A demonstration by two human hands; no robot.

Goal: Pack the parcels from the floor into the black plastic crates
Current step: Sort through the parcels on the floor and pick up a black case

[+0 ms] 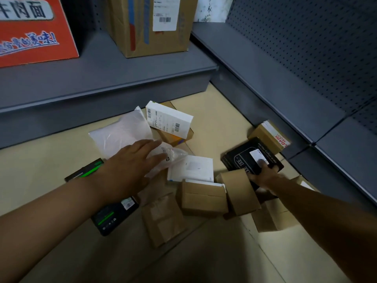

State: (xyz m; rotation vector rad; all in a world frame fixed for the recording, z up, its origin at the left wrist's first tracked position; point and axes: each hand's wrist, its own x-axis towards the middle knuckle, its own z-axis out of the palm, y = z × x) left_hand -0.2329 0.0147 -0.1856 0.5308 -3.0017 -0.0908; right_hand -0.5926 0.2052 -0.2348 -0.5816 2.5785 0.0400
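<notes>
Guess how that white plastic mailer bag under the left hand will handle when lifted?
Probably floppy: the white mailer bag lies flat and wrinkled. Likely light, since it shows little bulge. Its glossy film may slip under the left hand, whose fingers reach out straight, not gripping.

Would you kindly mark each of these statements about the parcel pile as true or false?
1. The right hand grips the black box. True.
2. The left hand is curled round a brown carton. False: its fingers are stretched out over the clear plastic bag.
3. The white box with barcodes lies on top of a brown carton. True.
4. A black crate stands among the parcels. False: no crate is in view.
5. The orange box lies on the floor. False: it stands on the grey shelf.
</notes>
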